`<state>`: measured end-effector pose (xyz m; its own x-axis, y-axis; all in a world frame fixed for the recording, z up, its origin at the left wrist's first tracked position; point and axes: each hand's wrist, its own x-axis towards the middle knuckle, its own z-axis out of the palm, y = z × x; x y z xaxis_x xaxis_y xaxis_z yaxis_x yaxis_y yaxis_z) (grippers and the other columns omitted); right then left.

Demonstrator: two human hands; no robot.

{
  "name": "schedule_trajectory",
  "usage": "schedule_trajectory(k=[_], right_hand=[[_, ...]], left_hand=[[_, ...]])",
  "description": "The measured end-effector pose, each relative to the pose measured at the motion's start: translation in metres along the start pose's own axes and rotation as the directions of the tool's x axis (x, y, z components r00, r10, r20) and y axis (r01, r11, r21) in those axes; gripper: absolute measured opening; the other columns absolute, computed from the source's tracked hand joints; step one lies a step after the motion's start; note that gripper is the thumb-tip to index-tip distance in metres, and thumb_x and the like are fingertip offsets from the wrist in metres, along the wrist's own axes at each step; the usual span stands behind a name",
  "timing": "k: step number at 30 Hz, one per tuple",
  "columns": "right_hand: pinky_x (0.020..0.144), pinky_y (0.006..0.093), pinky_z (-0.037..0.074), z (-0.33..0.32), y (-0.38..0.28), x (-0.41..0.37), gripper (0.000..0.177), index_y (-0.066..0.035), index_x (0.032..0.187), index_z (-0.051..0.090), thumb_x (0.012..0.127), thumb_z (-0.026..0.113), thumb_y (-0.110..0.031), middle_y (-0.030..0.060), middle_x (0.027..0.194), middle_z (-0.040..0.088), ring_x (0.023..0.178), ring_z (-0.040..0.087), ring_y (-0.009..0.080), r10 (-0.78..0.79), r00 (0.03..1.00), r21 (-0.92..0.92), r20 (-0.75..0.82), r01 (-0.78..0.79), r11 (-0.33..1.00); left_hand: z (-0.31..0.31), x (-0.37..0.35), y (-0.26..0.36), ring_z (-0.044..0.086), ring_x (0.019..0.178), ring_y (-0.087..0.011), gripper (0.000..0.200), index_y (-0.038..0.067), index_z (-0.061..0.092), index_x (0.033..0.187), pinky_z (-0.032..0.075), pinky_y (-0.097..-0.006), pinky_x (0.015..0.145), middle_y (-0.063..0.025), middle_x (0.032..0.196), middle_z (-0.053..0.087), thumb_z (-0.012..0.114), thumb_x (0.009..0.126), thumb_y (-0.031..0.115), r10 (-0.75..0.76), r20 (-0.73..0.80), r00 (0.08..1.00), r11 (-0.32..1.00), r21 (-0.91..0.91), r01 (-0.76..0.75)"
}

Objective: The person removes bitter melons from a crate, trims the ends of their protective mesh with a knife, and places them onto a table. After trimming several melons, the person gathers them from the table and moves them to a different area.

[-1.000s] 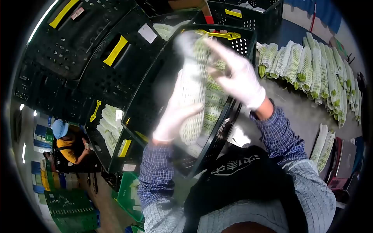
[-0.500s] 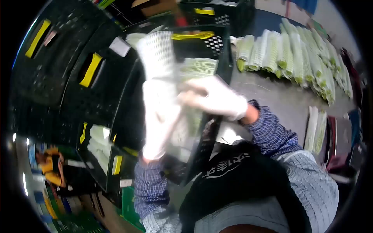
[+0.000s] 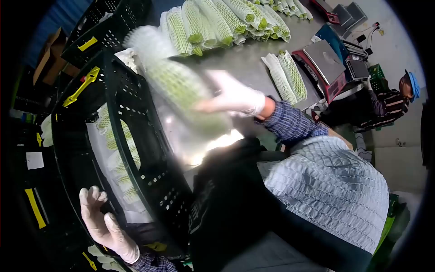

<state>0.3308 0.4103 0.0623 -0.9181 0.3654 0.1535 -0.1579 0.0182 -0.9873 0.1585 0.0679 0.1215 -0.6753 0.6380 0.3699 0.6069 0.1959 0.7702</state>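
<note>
My right hand point(image 3: 235, 96), in a white glove, grips a long green vegetable in a white foam net sleeve point(image 3: 176, 84). Motion smears it, and the sleeve's loose end points up and left. It is above the metal table, beside the crate's right wall. My left hand point(image 3: 108, 226), also gloved, is at the near left of a dark green crate point(image 3: 158, 181), its fingers apart and loosely bent with nothing in them. Inside that crate, several sleeved vegetables point(image 3: 118, 170) lie in a row on a white liner point(image 3: 102, 154).
Many sleeved vegetables point(image 3: 222, 22) are piled at the table's point(image 3: 240, 61) far side, with two more point(image 3: 286, 77) to the right beside a red-based scale point(image 3: 319, 63). Other dark crates point(image 3: 104, 27) stand behind and left. A person in a blue cap point(image 3: 385, 104) is at the right.
My view has swung right. Both hands were together over the crate around a white net sleeve; now they are apart, the right over the table with a sleeved vegetable, the left empty by the crate.
</note>
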Motion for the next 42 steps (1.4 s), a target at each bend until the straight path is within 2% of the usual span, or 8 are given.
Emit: schedule_trajectory(k=[5, 11, 14, 21, 23, 28, 35, 42], right_hand=[[0.085, 0.0336, 0.053, -0.108, 0.067, -0.087, 0.06, 0.004, 0.113, 0.064, 0.074, 0.078, -0.04, 0.0198, 0.102, 0.071, 0.094, 0.069, 0.0242, 0.306, 0.757, -0.575, -0.577, -0.642, 0.507], [0.075, 0.0461, 0.054, -0.162, 0.11, -0.135, 0.066, 0.002, 0.101, 0.071, 0.077, 0.069, -0.06, 0.0231, 0.085, 0.072, 0.082, 0.07, 0.0395, 0.313, 0.698, -0.654, -0.644, -0.715, 0.248], [0.086, 0.0456, 0.052, -0.228, 0.171, -0.17, 0.073, -0.003, 0.124, 0.062, 0.077, 0.071, -0.057, 0.022, 0.106, 0.071, 0.099, 0.068, 0.039, 0.251, 0.633, -0.677, -0.732, -0.714, -0.176], [0.069, 0.0479, 0.055, -0.192, 0.144, -0.138, 0.068, -0.012, 0.147, 0.04, 0.088, 0.07, -0.03, 0.0258, 0.133, 0.054, 0.085, 0.068, 0.042, 0.071, 0.835, -0.835, -0.546, -0.536, -0.125], [0.097, 0.0445, 0.045, -0.171, 0.136, -0.115, 0.067, -0.011, 0.146, 0.044, 0.086, 0.071, -0.024, 0.0249, 0.15, 0.036, 0.125, 0.046, 0.04, -0.038, 0.934, -0.93, -0.356, -0.358, -0.082], [0.113, 0.0502, 0.032, -0.121, 0.127, -0.07, 0.045, -0.017, 0.122, 0.069, 0.078, 0.078, -0.024, 0.0168, 0.149, 0.044, 0.134, 0.039, 0.042, -0.127, 0.978, -0.938, -0.164, -0.194, -0.286], [0.092, 0.0344, 0.051, -0.107, 0.138, -0.072, 0.036, -0.005, 0.126, 0.063, 0.091, 0.067, -0.011, 0.0136, 0.115, 0.07, 0.099, 0.069, 0.024, 0.082, 0.926, -0.893, -0.368, -0.377, 0.247], [0.089, 0.0324, 0.052, -0.097, 0.134, -0.072, 0.037, -0.005, 0.129, 0.061, 0.093, 0.063, -0.01, 0.0141, 0.118, 0.069, 0.103, 0.068, 0.0226, 0.138, 0.901, -0.85, -0.41, -0.433, 0.299]], left_hand=[[-0.011, 0.004, -0.024, 0.059, 0.111, -0.0191, 0.05, -0.001, 0.046, 0.143, 0.044, -0.0335, 0.104, -0.0153, 0.131, 0.059, 0.056, 0.099, 0.02, -0.136, -0.01, 0.991, 0.989, -0.052, 0.135], [-0.013, 0.045, -0.03, 0.063, 0.113, -0.021, 0.041, -0.006, 0.053, 0.135, 0.048, -0.0316, 0.1, -0.0172, 0.127, 0.063, 0.056, 0.098, 0.01, -0.44, -0.061, 0.896, 0.896, -0.1, 0.433], [-0.04, 0.046, -0.075, 0.064, 0.103, -0.0139, 0.039, -0.004, 0.056, 0.131, 0.049, -0.0273, 0.095, -0.0108, 0.117, 0.067, 0.062, 0.097, 0.015, -0.446, -0.026, 0.895, 0.894, -0.061, 0.444], [-0.052, 0.027, -0.18, 0.062, 0.093, -0.0124, 0.026, 0.001, 0.063, 0.115, 0.051, -0.0269, 0.088, -0.0043, 0.099, 0.065, 0.068, 0.092, 0.013, -0.564, 0.144, 0.813, 0.809, 0.292, 0.509], [-0.03, 0.034, -0.174, 0.064, 0.098, -0.03, 0.03, 0.003, 0.065, 0.106, 0.053, -0.0384, 0.083, -0.0168, 0.108, 0.066, 0.068, 0.089, 0.028, -0.741, 0.416, 0.527, 0.554, 0.822, 0.131], [0.013, -0.039, -0.205, 0.059, 0.106, -0.0256, 0.039, 0.01, 0.06, 0.117, 0.047, -0.0399, 0.093, -0.0095, 0.11, 0.061, 0.063, 0.078, 0.011, -0.1, 0.74, 0.665, 0.624, 0.567, -0.538], [0.03, -0.059, -0.216, 0.052, 0.115, -0.0302, 0.072, 0.007, 0.051, 0.133, 0.044, -0.0425, 0.098, -0.0131, 0.122, 0.053, 0.076, 0.068, 0.028, -0.351, 0.709, 0.612, 0.656, 0.652, -0.379], [0.06, -0.061, -0.22, 0.055, 0.109, -0.0328, 0.037, 0.003, 0.058, 0.113, 0.045, -0.0441, 0.093, -0.0155, 0.116, 0.055, 0.062, 0.078, 0.013, -0.432, 0.628, 0.647, 0.587, 0.741, -0.327]])
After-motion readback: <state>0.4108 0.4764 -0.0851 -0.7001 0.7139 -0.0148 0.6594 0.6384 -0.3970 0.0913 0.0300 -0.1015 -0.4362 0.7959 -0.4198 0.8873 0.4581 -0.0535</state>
